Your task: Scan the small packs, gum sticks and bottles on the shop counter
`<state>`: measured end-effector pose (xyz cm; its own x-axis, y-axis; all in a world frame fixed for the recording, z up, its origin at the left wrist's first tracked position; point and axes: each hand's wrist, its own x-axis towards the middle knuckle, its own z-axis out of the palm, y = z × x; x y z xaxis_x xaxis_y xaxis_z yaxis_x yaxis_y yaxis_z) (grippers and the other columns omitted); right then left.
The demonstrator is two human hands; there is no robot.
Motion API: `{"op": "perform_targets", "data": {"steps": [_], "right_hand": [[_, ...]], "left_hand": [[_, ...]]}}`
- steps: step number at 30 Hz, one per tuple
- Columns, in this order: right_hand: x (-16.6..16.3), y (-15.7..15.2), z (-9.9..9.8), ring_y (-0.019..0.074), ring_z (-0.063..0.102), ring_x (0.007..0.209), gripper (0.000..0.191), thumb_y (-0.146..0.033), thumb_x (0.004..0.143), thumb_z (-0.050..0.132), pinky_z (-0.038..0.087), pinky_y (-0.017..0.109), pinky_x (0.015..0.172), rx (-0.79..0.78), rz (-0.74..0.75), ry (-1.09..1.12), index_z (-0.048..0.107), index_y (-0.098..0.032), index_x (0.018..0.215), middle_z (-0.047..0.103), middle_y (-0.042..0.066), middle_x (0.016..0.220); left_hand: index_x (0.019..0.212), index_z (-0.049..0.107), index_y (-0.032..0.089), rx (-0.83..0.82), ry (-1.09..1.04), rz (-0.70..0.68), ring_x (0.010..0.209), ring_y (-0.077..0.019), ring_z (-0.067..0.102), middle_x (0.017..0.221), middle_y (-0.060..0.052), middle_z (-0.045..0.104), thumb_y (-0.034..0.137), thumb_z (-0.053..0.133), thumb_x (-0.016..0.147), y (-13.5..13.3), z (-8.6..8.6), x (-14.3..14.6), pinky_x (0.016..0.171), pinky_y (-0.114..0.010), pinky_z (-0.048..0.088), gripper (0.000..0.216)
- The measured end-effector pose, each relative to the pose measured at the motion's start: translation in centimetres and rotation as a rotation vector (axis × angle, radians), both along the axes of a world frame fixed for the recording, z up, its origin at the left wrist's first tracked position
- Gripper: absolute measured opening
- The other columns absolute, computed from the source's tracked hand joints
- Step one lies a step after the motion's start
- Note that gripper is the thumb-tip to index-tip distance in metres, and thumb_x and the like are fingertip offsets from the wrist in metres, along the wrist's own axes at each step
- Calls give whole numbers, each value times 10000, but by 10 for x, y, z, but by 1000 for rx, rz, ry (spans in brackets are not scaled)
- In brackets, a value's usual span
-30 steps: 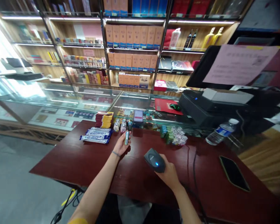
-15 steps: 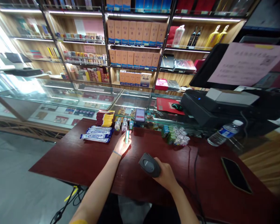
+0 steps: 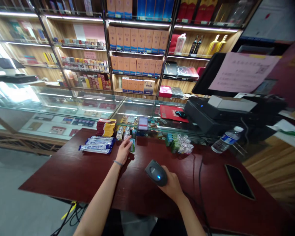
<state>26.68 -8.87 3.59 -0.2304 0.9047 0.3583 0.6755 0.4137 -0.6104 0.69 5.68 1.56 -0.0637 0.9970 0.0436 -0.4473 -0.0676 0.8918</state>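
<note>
My left hand (image 3: pixel 123 152) is over the dark red table, fingers closed at the left side of a small green-and-blue pack (image 3: pixel 132 145). Just behind that pack are another small pack (image 3: pixel 134 133) and several small clear jars (image 3: pixel 127 133) with shiny lids. A black handheld barcode scanner (image 3: pixel 156 173) is gripped in my right hand (image 3: pixel 172 185), its head pointing toward the left hand and a blue light glowing on top. To the left lie blue-and-white stick packets (image 3: pixel 98 144) beside a stack of yellow-and-maroon packets (image 3: pixel 106 127).
Small green packs and jars (image 3: pixel 179 143) form a cluster right of centre. A water bottle (image 3: pixel 226 140) and a phone (image 3: pixel 239 181) are at the right, with a scanner cable (image 3: pixel 200 177) running between. Behind stand a glass counter (image 3: pixel 95 105), a monitor (image 3: pixel 208 75) and stocked shelves.
My left hand has moved slightly left with the small pack, down toward the jars. The bright scan light on it is gone, and the scanner's blue light is now lit. The view has shifted slightly.
</note>
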Motion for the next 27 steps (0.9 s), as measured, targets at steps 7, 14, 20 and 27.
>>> {"op": "perform_targets", "data": {"steps": [7,14,20,27], "right_hand": [[3,-1,5,226,730,723,367,-268,760,648,496,251,625,-38,-7,87,533,-231,1106,739,26,853],[3,-2,8,216,714,728,359,-261,754,635,488,251,628,-37,-7,141,533,-240,1098,724,17,853],[3,-3,11,197,691,673,321,-261,743,632,483,236,601,-68,-40,186,550,-238,1053,708,4,788],[2,-3,14,179,687,651,294,-246,741,629,489,229,603,-38,-34,217,572,-237,1029,708,-4,797]], "left_hand": [[986,754,249,388,690,63,972,-248,623,1023,-60,718,379,787,734,39,47,-24,948,-361,447,286],[929,743,263,522,1269,158,1009,-294,589,928,-96,706,361,714,813,64,41,-27,996,-429,336,155],[878,730,273,552,1318,215,1062,-305,536,894,-89,696,350,710,809,71,25,-25,1033,-463,243,105],[847,705,274,558,1313,270,1130,-335,480,947,-100,701,331,681,824,75,23,-25,1059,-506,156,66]]}}
